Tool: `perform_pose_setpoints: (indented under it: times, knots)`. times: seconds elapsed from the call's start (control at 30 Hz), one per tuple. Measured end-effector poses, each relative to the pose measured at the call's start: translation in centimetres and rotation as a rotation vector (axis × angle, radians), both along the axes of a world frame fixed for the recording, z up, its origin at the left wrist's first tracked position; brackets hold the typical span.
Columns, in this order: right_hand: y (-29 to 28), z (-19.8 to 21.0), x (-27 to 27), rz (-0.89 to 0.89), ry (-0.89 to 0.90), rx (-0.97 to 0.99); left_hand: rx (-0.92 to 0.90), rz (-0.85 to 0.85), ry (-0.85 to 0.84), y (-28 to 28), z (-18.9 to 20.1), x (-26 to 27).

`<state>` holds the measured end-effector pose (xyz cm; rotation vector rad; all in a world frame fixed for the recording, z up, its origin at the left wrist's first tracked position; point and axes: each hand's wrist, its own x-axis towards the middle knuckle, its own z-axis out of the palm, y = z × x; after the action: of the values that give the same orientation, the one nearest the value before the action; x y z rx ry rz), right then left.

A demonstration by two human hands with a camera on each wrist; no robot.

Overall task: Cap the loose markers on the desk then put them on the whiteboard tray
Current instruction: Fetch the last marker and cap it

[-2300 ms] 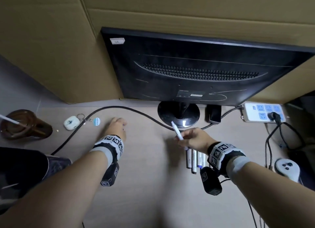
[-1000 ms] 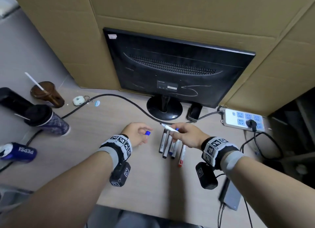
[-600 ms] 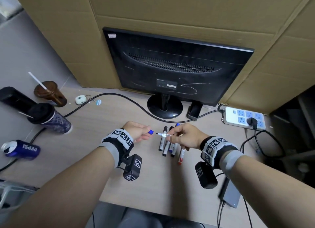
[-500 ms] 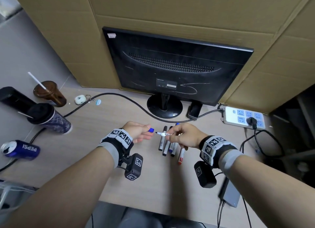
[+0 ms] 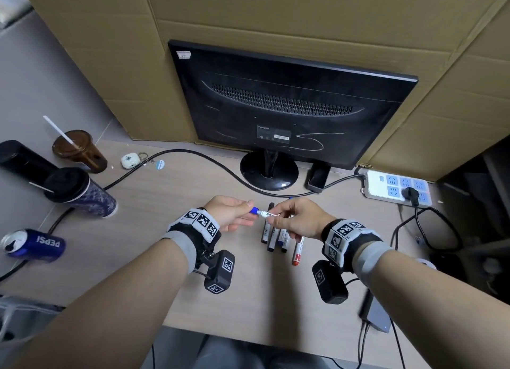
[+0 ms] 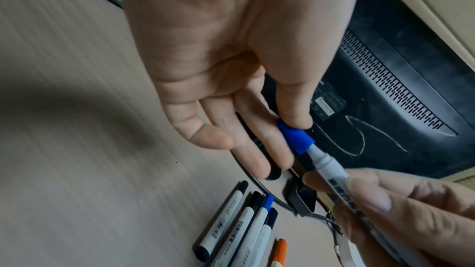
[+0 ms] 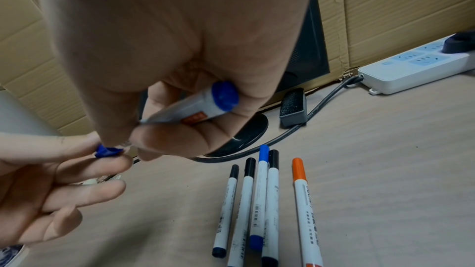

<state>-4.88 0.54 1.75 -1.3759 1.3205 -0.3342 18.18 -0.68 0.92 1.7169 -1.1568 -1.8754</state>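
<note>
My left hand (image 5: 234, 212) pinches a blue cap (image 5: 254, 210) (image 6: 295, 137) (image 7: 107, 151) between thumb and forefinger. My right hand (image 5: 296, 216) grips a white marker (image 5: 268, 214) (image 6: 334, 172) (image 7: 190, 109) with a blue end; the marker's tip sits inside the cap's mouth. Both hands hover above the desk (image 5: 154, 230). Under them lie several capped markers (image 5: 271, 237) (image 7: 259, 200) side by side, black and blue, with an orange-capped one (image 5: 298, 251) (image 7: 304, 206) at the right. No whiteboard tray is in view.
A black monitor (image 5: 289, 103) stands behind on a round base (image 5: 269, 172), its cable (image 5: 193, 158) crossing the desk. A white power strip (image 5: 397, 187) sits right. On the left are a dark tumbler (image 5: 80, 193), a brown cup (image 5: 78, 150) and a Pepsi can (image 5: 36, 245).
The hands have come together: the gap between cap and marker tip has closed and the tip now sits in the cap. Earlier the left hand fetched the cap from the far left.
</note>
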Motion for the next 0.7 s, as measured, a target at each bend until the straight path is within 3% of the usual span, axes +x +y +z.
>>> perform_pose_setpoints:
  times: [0.27,0.7]
  knots:
    - [-0.3,-0.1,-0.3,0.005,0.05,-0.051,-0.078,-0.015,-0.039,-0.8,0.2,-0.6]
    - [-0.4,-0.9,-0.8,-0.032,0.106,-0.08,-0.04,0.011,0.074,-1.4,-0.9,-1.6]
